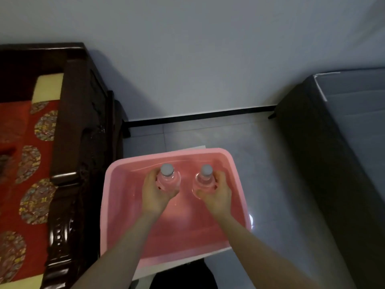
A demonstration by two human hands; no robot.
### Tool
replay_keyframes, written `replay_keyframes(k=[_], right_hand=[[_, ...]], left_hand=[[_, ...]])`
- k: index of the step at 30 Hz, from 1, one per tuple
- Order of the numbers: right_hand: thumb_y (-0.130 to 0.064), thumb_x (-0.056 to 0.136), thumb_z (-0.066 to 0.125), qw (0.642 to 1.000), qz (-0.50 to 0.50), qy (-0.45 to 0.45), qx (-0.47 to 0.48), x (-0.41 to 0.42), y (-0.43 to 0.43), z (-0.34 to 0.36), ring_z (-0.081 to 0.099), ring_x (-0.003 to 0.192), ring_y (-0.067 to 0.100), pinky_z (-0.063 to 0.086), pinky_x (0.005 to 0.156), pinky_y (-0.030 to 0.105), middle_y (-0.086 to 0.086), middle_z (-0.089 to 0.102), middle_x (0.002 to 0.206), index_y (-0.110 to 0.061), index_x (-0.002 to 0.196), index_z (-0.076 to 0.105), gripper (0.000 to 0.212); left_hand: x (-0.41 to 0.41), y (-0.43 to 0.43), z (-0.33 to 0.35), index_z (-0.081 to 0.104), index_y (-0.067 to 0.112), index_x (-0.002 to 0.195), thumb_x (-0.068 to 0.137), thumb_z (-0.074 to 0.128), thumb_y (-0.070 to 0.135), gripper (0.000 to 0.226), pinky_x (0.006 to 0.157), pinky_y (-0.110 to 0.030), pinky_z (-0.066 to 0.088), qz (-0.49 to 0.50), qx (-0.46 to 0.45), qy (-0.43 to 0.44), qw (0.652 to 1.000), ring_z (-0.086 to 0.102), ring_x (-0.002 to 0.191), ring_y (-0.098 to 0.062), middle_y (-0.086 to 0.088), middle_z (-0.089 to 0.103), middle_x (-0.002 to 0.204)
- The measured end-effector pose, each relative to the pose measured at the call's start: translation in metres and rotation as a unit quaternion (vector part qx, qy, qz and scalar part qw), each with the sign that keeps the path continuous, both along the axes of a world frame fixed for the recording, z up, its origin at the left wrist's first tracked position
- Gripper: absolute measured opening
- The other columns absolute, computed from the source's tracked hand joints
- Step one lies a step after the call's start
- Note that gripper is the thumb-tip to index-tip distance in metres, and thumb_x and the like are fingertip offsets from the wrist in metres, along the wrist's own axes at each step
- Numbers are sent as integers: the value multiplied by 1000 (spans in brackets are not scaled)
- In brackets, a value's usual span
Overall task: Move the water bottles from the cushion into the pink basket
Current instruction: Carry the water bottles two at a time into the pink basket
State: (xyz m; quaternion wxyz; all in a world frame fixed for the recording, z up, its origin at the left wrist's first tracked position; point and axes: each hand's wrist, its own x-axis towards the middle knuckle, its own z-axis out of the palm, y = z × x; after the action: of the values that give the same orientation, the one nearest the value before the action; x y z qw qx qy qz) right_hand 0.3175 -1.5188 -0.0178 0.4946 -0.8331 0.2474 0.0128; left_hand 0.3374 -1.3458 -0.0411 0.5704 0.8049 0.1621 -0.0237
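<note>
Two clear water bottles with grey caps stand upright inside the pink basket (pixel 108 207) on the floor. My left hand (pixel 155 192) grips the left bottle (pixel 167 176) around its body. My right hand (pixel 214 193) grips the right bottle (pixel 205 177) the same way. Both hands reach down into the basket's far half. Whether the bottle bases touch the basket floor is hidden by my hands. The red patterned cushion (pixel 25 167) lies on the dark wooden seat at the left, with no bottle visible on it.
The dark carved wooden armrest (pixel 68 180) runs between the cushion and the basket. A dark grey bed or box (pixel 333 147) stands at the right. Grey tiled floor (pixel 270 184) lies between it and the basket, with the wall behind.
</note>
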Motion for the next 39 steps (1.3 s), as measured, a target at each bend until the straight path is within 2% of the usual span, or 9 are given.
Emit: replay_keyframes(k=[8,11,14,17,20,25,30,34,39], right_hand=[[-2,66,75,995,-92,-13,-22,36,13,-57,64,102,23,45,84,26,-2,68,109,-18,120,52,60],[-7,68,78,995,-104,7,1,41,19,-70,62,108,25,46,94,39,5,66,117,-15,126,49,65],[-8,69,79,992,-127,6,9,45,23,-77,62,100,27,44,85,30,3,65,105,-14,117,50,56],[-4,71,74,993,-119,-7,15,51,24,-80,57,97,23,39,84,26,-2,59,103,-26,111,44,55],[-10,71,74,994,-107,-11,3,55,23,-82,54,93,18,38,81,27,-10,54,97,-46,103,32,64],[-26,72,76,999,-50,-17,-11,52,16,-80,59,107,16,44,93,32,-5,62,115,-41,112,42,55],[-16,77,71,995,16,-69,-74,47,6,-62,51,116,8,32,91,7,-9,55,122,-22,121,54,47],[-18,80,67,972,122,-67,-188,54,-6,-38,46,118,11,40,87,22,-12,53,123,-24,114,58,36],[-17,84,58,934,245,-7,-261,74,-26,-19,43,125,21,41,97,33,0,50,131,-15,118,58,35]], left_hand=[[29,-15,-58,58,13,117,49,89,7,74,89,-41,50,-2,35,-2,999,60,104,-23,-3,63,113],[29,-16,-75,57,14,116,49,89,8,75,90,-44,50,-2,41,6,999,60,104,-23,-3,63,114],[32,-23,-84,57,17,114,49,90,7,73,90,-44,50,9,32,3,999,59,102,-20,2,62,110],[39,-31,-90,53,25,110,50,90,9,72,86,-40,51,17,24,1,1000,57,96,-12,17,57,104],[45,-35,-95,55,23,109,53,90,17,67,83,-40,52,26,25,0,999,59,92,-12,15,59,102],[47,-41,-104,55,21,112,54,90,21,68,85,-40,52,13,28,14,999,63,98,-19,3,66,108],[40,-46,-108,53,31,111,51,89,29,70,83,-35,51,1,44,42,998,63,96,-15,11,66,107],[42,-47,-110,53,34,112,53,89,31,69,82,-27,48,-20,43,42,998,63,97,-10,14,63,109],[55,-39,-99,53,18,124,44,94,24,90,87,-26,43,-114,74,64,989,58,109,-22,2,57,123]])
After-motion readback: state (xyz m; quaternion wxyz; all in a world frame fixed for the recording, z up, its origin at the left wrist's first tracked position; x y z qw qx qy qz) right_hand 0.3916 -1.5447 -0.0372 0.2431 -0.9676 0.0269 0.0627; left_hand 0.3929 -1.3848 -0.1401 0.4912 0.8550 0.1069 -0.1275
